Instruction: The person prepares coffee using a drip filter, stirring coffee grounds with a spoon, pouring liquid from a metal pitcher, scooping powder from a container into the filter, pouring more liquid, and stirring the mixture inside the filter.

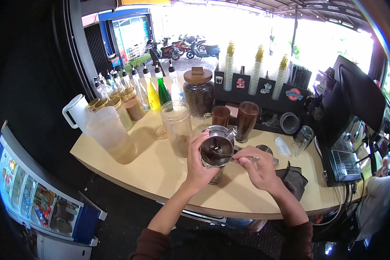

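My left hand is wrapped around a round vessel, whose mouth tips towards me. Dark brown contents show inside it. Between the fingers of my right hand is a metal spoon, its bowl end reaching into the vessel. Just behind is a steel pitcher, partly hidden by the vessel. A tall clear container stands left of my left hand. Farther back are a glass mug and a tall glass, both with dark brown contents.
A cloudy pitcher, a white pitcher, syrup bottles and a wooden-lidded bean jar line the left and back. Rightward lie a dark cloth, a glass and a coffee machine. A person's sleeve shows far right.
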Demonstrator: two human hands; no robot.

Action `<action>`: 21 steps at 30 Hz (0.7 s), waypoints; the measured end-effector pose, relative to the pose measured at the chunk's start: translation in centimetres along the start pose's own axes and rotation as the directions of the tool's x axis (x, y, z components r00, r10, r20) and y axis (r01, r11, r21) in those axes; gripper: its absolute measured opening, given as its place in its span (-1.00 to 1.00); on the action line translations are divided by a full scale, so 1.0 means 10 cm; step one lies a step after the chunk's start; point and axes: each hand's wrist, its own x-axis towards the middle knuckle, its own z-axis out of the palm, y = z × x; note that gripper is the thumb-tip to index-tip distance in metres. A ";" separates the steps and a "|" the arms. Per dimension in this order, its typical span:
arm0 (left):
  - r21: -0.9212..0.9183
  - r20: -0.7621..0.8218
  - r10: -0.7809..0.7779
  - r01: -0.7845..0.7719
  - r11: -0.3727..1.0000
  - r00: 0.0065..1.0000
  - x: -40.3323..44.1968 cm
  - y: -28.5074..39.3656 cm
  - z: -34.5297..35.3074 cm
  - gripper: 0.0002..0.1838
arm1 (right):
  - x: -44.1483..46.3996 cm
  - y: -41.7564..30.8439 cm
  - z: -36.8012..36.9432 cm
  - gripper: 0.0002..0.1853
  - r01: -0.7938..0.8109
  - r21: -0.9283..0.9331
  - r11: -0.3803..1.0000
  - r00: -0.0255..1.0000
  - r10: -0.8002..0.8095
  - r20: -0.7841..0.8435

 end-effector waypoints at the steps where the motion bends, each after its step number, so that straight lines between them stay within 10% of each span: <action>1: -0.001 0.001 0.000 0.000 1.000 1.000 0.00 -0.01 0.00 -0.08 | 0.01 0.00 -0.01 -0.89 -0.001 0.000 1.000 1.000 0.001 -0.001; 10: -0.118 -0.008 -0.077 0.075 0.990 0.997 -0.03 -0.02 0.00 -0.07 | 0.03 0.00 0.01 -0.89 -0.011 -0.001 1.000 0.995 0.011 0.097; 21: -0.110 0.022 -0.099 0.101 0.989 0.995 -0.10 -0.02 0.04 -0.05 | 0.02 -0.21 0.25 -0.86 -0.095 0.007 0.995 0.984 0.095 -0.152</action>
